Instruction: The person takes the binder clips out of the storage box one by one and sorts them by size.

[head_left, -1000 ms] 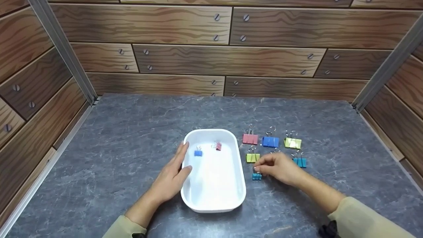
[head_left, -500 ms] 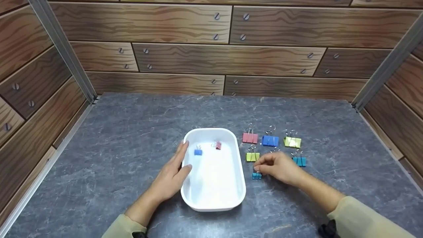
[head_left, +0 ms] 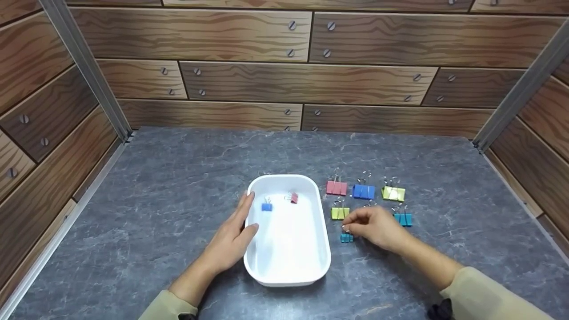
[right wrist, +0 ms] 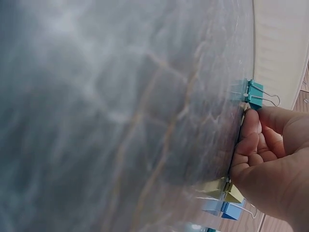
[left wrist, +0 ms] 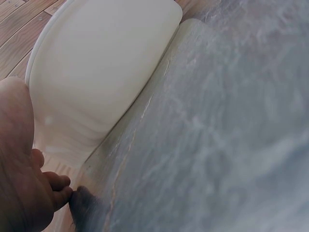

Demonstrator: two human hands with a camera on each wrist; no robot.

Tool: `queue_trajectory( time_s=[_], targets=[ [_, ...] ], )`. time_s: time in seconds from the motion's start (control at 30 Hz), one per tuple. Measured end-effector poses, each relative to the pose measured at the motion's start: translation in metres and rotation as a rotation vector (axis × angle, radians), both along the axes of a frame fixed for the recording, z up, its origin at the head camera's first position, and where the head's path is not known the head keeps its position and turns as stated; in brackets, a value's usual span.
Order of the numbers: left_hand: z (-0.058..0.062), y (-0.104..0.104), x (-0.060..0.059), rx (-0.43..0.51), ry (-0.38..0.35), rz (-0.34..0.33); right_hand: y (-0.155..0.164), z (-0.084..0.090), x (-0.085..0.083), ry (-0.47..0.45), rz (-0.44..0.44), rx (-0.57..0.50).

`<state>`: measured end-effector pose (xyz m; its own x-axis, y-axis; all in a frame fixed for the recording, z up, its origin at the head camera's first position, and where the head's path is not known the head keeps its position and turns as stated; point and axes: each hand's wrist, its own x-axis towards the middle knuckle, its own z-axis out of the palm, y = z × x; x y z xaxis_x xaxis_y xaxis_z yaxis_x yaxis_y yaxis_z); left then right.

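Right of the white tray (head_left: 284, 283), my right hand (head_left: 378, 229) pinches a small teal binder clip (head_left: 346, 238) with thumb and index finger, near its wire handles. That teal clip (right wrist: 256, 94) shows at the fingertips in the right wrist view, low over or on the tabletop. My left hand (head_left: 226, 242) rests against the tray's left rim, fingers straight along it and thumb over the edge. Inside the tray lie a small blue binder clip (head_left: 266, 207) and a small pink binder clip (head_left: 294, 198).
Beyond the right hand stand larger binder clips: pink (head_left: 336, 188), blue (head_left: 364, 192), yellow-green (head_left: 394, 193), a smaller yellow-green clip (head_left: 340, 214) and a teal one (head_left: 403, 220). Another clip's wire handles (head_left: 371, 203) show behind the hand, its body hidden. Wood-patterned walls (head_left: 249, 82) enclose the table.
The small teal clip has shifted very slightly to the right with my right fingertips. My left hand and the tray have kept their places.
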<state>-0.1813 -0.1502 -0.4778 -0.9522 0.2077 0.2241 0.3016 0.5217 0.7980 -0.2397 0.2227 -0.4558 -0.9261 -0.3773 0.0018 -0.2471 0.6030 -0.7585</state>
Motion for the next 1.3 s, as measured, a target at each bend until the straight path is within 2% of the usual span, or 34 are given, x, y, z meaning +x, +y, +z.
queue_trajectory(
  time_s=[0.43,0.63,0.8,1.0,1.13,1.3],
  targets=[
    [-0.001,0.001,0.000,-0.001,0.002,0.000,0.000,-0.002,0.004,-0.013,0.012,-0.020],
    [0.000,0.002,-0.001,-0.003,0.001,-0.010,0.004,0.003,0.005,-0.008,0.026,-0.019],
    [0.001,0.002,-0.002,-0.006,0.001,-0.010,0.008,0.017,0.004,0.011,0.010,-0.015],
    [0.002,0.002,-0.001,-0.011,-0.001,-0.001,-0.001,0.048,-0.001,0.021,0.004,-0.071],
    [0.002,0.001,-0.001,-0.007,-0.005,0.001,-0.019,0.064,-0.005,0.048,0.030,-0.128],
    [0.001,0.001,0.000,-0.005,-0.004,0.002,-0.054,0.071,-0.013,0.029,0.091,-0.198]
  ],
)
